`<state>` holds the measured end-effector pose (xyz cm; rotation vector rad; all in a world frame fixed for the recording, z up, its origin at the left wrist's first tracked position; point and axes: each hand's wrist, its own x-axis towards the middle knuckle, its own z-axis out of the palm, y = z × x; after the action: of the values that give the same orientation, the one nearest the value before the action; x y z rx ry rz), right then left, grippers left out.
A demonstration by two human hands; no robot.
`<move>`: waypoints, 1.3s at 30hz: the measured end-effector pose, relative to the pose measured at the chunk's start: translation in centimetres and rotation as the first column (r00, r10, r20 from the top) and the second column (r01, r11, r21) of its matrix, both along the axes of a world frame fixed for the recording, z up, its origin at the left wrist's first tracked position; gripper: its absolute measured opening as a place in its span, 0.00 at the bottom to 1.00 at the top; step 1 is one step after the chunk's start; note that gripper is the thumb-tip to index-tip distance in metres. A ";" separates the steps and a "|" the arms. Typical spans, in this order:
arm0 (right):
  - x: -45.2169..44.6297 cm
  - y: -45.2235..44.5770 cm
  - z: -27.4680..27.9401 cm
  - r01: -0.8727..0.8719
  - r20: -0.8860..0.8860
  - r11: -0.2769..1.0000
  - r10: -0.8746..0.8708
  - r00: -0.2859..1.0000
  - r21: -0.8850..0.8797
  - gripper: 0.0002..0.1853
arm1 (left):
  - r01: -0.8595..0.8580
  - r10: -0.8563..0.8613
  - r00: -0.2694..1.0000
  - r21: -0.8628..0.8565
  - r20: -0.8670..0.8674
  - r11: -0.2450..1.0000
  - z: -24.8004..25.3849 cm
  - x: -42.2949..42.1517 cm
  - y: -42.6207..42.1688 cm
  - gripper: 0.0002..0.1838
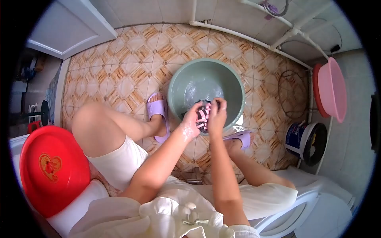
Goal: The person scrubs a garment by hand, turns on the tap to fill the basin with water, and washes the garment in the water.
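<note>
A black cloth with pink stripes (203,117) is bunched between my two hands, over the near rim of a grey-green basin (173,93). My left hand (191,122) grips the cloth from the left, with wet suds on its wrist. From the right, my right hand (217,116) is closed on the same cloth, fingers bent over its upper edge. A little water glistens on the basin's bottom. What kind of garment or cloth it is cannot be made out, since my hands cover part of it.
Purple slippers (159,108) on my feet flank the basin on the tiled floor (131,75). A red basin (55,174) stands at left. Pink basin (332,89) hangs by the right wall, above a dark-and-white bucket (305,142). White pipes (246,37) run along the wall.
</note>
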<state>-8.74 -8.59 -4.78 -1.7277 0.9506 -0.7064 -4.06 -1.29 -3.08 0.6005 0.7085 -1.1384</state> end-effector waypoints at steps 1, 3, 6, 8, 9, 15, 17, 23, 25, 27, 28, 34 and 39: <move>-0.2 1.5 1.0 -0.021 0.033 0.993 0.025 0.999 -0.115 0.11 | 0.080 -0.066 0.994 -0.151 0.093 0.985 -2.7 0.7 1.1 0.18; -0.7 4.7 3.9 -0.095 -0.105 0.966 0.072 0.992 -0.240 0.10 | 0.065 -0.067 0.998 -0.149 -0.006 0.987 -0.2 1.2 1.7 0.19; 0.0 5.3 3.1 -0.149 -0.317 0.939 0.046 0.947 -0.309 0.14 | 0.023 -0.027 1.000 -0.166 -0.016 0.986 -2.3 -0.1 1.4 0.17; 0.6 1.2 1.0 -0.033 -0.403 0.992 -0.018 0.915 -0.119 0.14 | 0.129 -0.137 0.987 0.097 0.084 0.987 -6.2 -0.5 1.5 0.14; 0.5 -0.3 -0.3 0.068 -0.405 0.997 -0.052 0.913 0.026 0.14 | 0.096 -0.089 0.987 -0.049 0.138 0.994 -2.2 -0.7 0.6 0.13; -0.5 4.4 3.8 -0.104 -0.061 0.919 0.088 0.994 -0.380 0.13 | 0.055 -0.048 0.998 -0.248 0.032 0.967 -2.7 0.5 1.4 0.18; -0.6 4.6 3.3 -0.133 -0.141 0.963 0.101 0.985 -0.235 0.16 | 0.021 -0.017 0.998 -0.060 0.057 0.998 -4.4 -0.1 1.6 0.17; 0.5 -1.1 0.7 0.114 0.020 0.828 -0.149 0.989 0.549 0.23 | 0.135 -0.131 0.986 -0.023 0.104 0.991 -0.4 -0.4 1.0 0.18; 0.7 1.2 3.2 0.021 -0.019 0.848 -0.013 1.000 0.529 0.19 | 0.176 -0.179 0.982 -0.045 -0.055 0.983 2.2 0.0 1.3 0.18; 0.4 5.1 2.4 -0.092 0.060 0.964 0.080 0.995 0.251 0.13 | 0.145 -0.151 0.988 -0.265 -0.003 0.953 -0.2 0.3 2.1 0.17; -0.1 6.5 2.7 -0.104 0.103 0.973 0.084 0.991 0.207 0.12 | 0.140 -0.138 0.990 -0.447 0.038 0.883 -2.1 0.5 2.7 0.17; -0.3 2.6 1.2 0.010 -0.300 0.980 -0.070 0.951 -0.199 0.13 | 0.019 -0.018 1.000 -0.230 0.009 0.973 -11.5 -1.9 2.7 0.09; 0.0 -0.6 0.4 0.250 -0.234 0.961 -0.272 0.933 -0.121 0.12 | 0.007 -0.011 0.996 0.053 0.090 0.999 1.8 -0.4 0.2 0.09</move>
<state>-8.73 -9.22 -4.43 -1.8159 1.3602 -0.7220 -4.43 -1.10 -1.28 0.6962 0.6599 -1.0966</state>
